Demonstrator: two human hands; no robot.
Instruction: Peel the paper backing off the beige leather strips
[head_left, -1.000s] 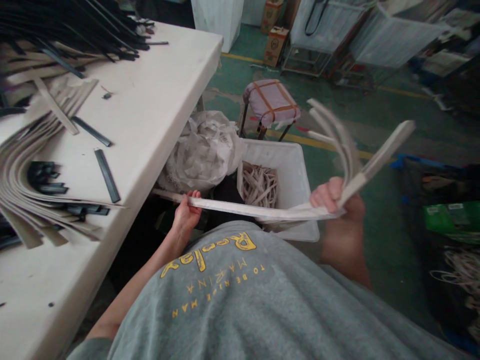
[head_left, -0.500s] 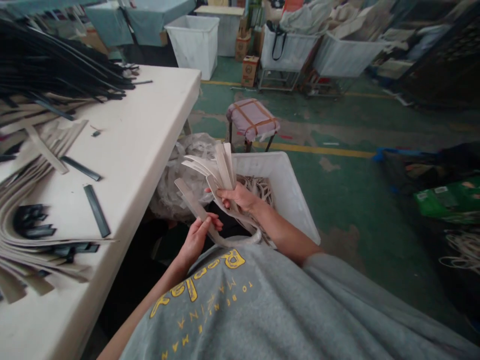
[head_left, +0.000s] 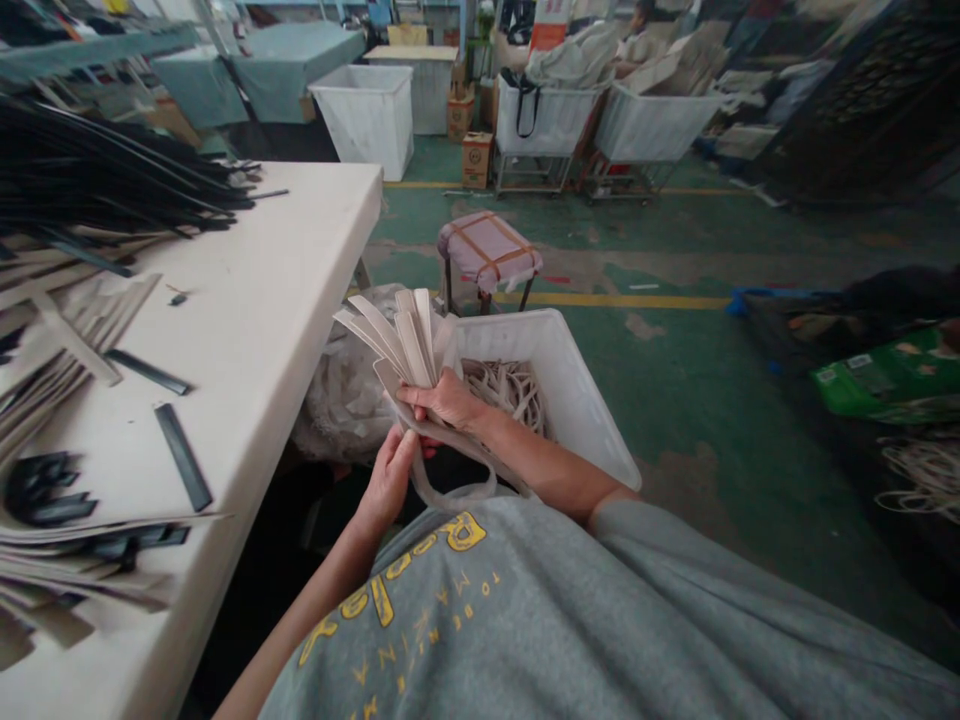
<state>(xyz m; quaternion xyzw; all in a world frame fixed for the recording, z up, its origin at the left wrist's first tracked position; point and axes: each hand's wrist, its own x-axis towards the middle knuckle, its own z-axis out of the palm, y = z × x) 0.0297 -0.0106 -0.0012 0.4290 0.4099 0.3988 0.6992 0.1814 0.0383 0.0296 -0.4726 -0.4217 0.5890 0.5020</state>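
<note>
My right hand (head_left: pixel 444 400) is closed around a fanned bunch of beige straps (head_left: pixel 409 345), whose rounded ends point up and away from me. Just below and left of it, my left hand (head_left: pixel 391 468) pinches one beige strap (head_left: pixel 457 492) that loops down in front of my shirt. Its upper end rests near the bunch, and the two hands almost meet. Beneath my right forearm stands a white plastic bin (head_left: pixel 592 405) with a tangle of beige strips (head_left: pixel 517 395) inside.
On the left, a white table (head_left: pixel 292 270) bears black straps (head_left: pixel 97 170), beige straps (head_left: pixel 45 350) and short black pieces (head_left: pixel 182 455). Clear plastic wrapping (head_left: pixel 334 410) lies beside the bin. A padded stool (head_left: pixel 491 245) stands beyond. A green package (head_left: pixel 892 375) is at right.
My left hand has brought its strap up to the bunch, so the strap's free end no longer stands apart. The camera view has tilted up slightly.
</note>
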